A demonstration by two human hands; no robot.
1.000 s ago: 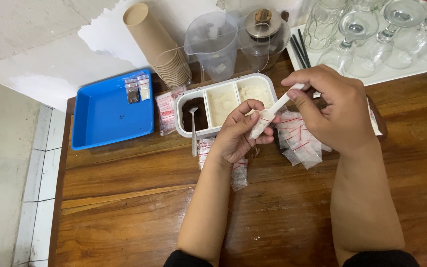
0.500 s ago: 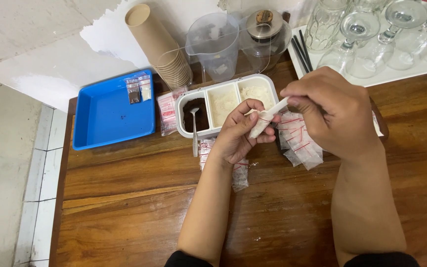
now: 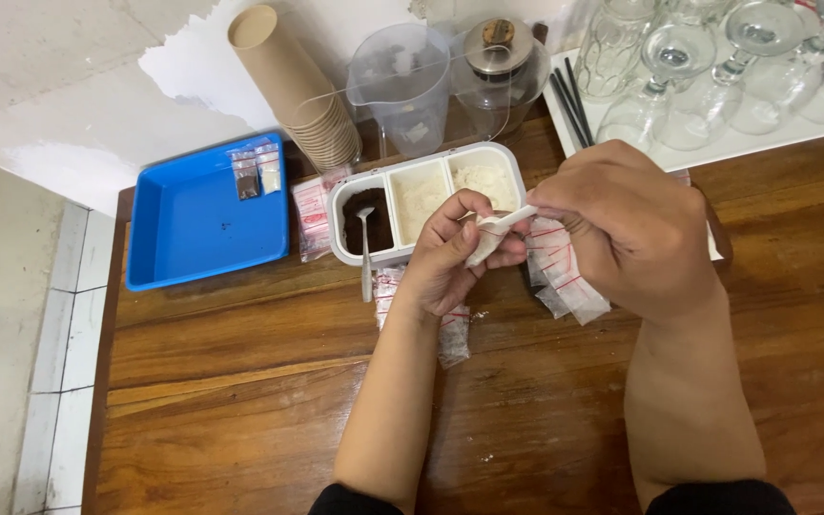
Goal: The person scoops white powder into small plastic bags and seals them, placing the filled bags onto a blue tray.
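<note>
L hand (image 3: 445, 257): closed, fingers pinching a small clear plastic pouch (image 3: 481, 246) at its mouth, held above the desk (image 3: 240, 401) just in front of the tray. R hand (image 3: 627, 229): closed around a white plastic spoon (image 3: 507, 221); spoon tip sits at the pouch opening, touching L fingers. Pouch contents: cannot tell.

Below/beside R hand: loose pile of empty clear pouches w/ red seal strips (image 3: 565, 277), lying on desk. More pouches under L wrist (image 3: 452, 334).

Directly behind hands: white 3-compartment tray (image 3: 336, 234). L compartment holds dark brown powder plus a metal spoon (image 3: 365, 257), handle resting over front rim onto desk; mid & R compartments hold pale powder.

Left of tray: flat packet of pouches (image 3: 312, 219), then blue plastic tray (image 3: 193, 229) w/ two small filled pouches (image 3: 255, 170) in its far corner.

Rear edge: stack of brown paper cups (image 3: 298, 86) lying tilted, clear measuring jug (image 3: 402, 81), glass press pot w/ metal lid (image 3: 503, 62). Far R: white tray (image 3: 736, 143) carrying upturned glasses; black straws (image 3: 569, 95) along its L side.
</note>
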